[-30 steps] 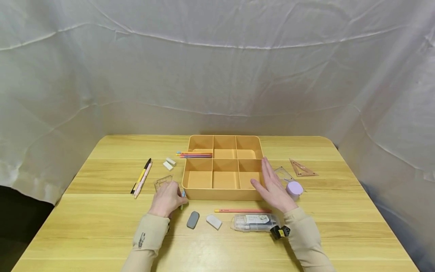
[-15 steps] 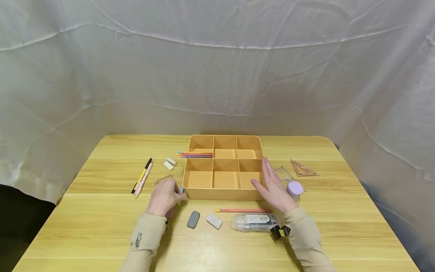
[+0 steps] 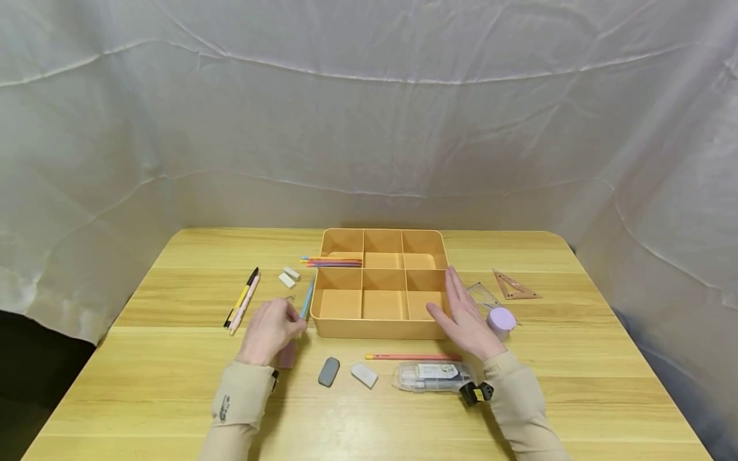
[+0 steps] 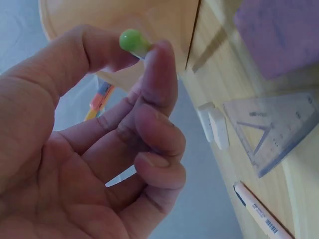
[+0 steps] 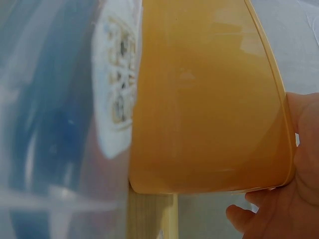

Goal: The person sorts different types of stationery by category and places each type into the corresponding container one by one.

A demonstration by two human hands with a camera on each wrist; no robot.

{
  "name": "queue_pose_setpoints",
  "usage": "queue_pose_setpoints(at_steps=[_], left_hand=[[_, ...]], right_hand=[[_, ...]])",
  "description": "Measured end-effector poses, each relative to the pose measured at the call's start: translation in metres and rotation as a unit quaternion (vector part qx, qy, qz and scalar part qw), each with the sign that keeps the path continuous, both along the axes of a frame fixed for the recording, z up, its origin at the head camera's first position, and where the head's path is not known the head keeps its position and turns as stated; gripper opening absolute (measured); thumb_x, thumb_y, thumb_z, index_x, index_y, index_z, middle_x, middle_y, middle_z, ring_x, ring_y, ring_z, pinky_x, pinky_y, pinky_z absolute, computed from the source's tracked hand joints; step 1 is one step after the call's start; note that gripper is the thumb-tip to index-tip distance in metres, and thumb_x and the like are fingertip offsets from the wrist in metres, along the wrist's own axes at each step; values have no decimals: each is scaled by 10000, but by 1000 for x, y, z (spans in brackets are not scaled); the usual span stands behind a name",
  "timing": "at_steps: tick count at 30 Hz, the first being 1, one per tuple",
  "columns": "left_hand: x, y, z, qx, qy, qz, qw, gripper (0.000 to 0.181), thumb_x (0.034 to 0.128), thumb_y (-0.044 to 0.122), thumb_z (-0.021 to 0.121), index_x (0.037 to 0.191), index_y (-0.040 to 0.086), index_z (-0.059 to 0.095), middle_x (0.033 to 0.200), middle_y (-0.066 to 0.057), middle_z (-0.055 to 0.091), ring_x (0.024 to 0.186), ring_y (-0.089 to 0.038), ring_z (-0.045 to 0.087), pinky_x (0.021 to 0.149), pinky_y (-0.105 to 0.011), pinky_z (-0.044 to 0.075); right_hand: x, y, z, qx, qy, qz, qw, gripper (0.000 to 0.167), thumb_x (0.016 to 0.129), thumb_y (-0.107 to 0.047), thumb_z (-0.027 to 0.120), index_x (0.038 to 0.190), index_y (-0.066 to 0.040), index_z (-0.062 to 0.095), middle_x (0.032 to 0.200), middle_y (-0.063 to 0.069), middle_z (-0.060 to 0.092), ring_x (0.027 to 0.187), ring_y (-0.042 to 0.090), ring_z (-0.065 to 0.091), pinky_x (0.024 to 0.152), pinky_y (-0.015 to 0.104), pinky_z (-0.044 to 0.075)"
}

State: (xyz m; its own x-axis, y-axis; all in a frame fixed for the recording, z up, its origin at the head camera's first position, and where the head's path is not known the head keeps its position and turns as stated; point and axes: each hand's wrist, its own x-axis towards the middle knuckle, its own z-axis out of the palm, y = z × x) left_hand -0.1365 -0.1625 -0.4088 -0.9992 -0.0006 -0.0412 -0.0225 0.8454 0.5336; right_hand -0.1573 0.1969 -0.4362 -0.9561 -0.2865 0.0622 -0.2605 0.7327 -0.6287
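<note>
My left hand (image 3: 270, 333) pinches a slim blue pencil (image 3: 307, 299) between thumb and forefinger, just left of the box; its rounded green end (image 4: 132, 41) shows in the left wrist view. The orange six-compartment box (image 3: 380, 329) stands in the middle of the table. Against the box's right wall rests my right hand (image 3: 464, 321), its fingers straight and thumb near the front rim. Several coloured pencils (image 3: 334, 263) lie across the back-left compartment, their ends jutting past the left rim. A pink block (image 3: 287, 356) is partly hidden by my left hand.
Two pens (image 3: 245, 302) and two small white erasers (image 3: 287, 280) lie left. In front are a grey eraser (image 3: 328, 372), a white eraser (image 3: 364, 375), a red pencil (image 3: 412, 357) and a clear case (image 3: 432, 378). Set squares (image 3: 515, 286) and a purple-lidded jar (image 3: 501, 321) stand right.
My left hand has drawn a little to the left and lifted the blue pencil, which now shows along the box's left side. My right hand stays on the box.
</note>
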Motion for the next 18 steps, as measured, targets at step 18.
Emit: queue_pose_setpoints(at_steps=[18], left_hand=[[2,-18,14,821,-338,165,9959,270,889,90,571,1072,-71,687,928,-156,703,763,-187,616,626,-265,509]], right_hand=[[0,0,1,-47,-41,12,10000,818,1062,-413,413,1599,1,-45,1693,191,-95,1562,433,0,1215,697,76]])
